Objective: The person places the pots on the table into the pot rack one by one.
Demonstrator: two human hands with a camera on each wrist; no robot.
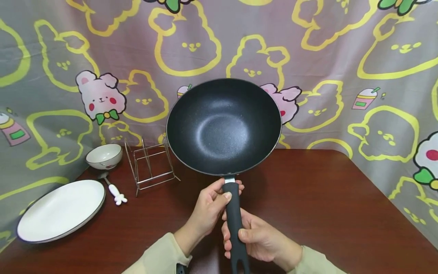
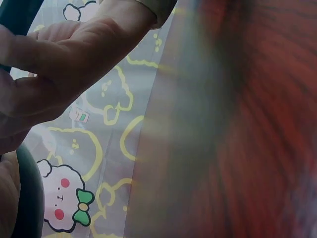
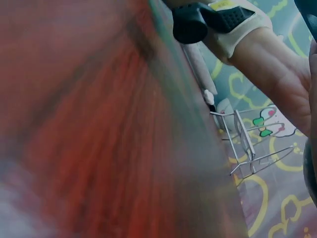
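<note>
The pan (image 1: 224, 125) sits at the centre of the tabletop (image 1: 308, 198), its handle (image 1: 234, 224) pointing to 6 o'clock. The left hand (image 1: 208, 207) grips the handle nearer the pan, the right hand (image 1: 256, 238) behind it at 6 o'clock. At 9 o'clock stands the wire rack (image 1: 150, 165); beyond it the bowl (image 1: 104, 156), with the spoon (image 1: 113, 189) and plate (image 1: 61, 210) at 8 o'clock.
</note>
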